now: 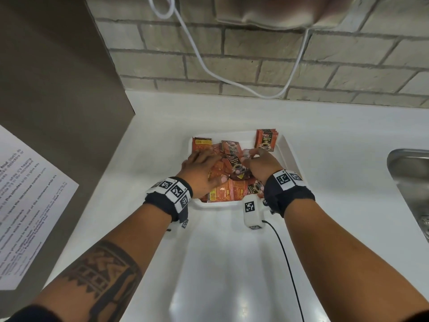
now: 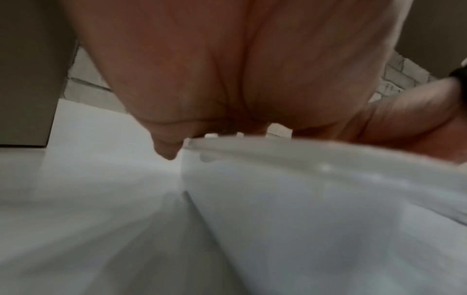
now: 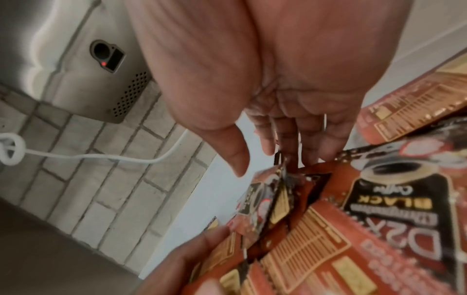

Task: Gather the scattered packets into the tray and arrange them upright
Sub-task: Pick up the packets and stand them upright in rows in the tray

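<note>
Plainly, "BLACK" on packets under both hands.

The tray is viewed steeply from above by the head camera. It is seen from counter level, close beneath the palm, by the left wrist camera; packets are shared with the right.

Likely a shared kitchenette, white counter, steel sink, microwave notice

My white tray holds a jumbled heap of red-and-black coffee packets lying flat; a few packets stand upright in its far right corner.
</note>
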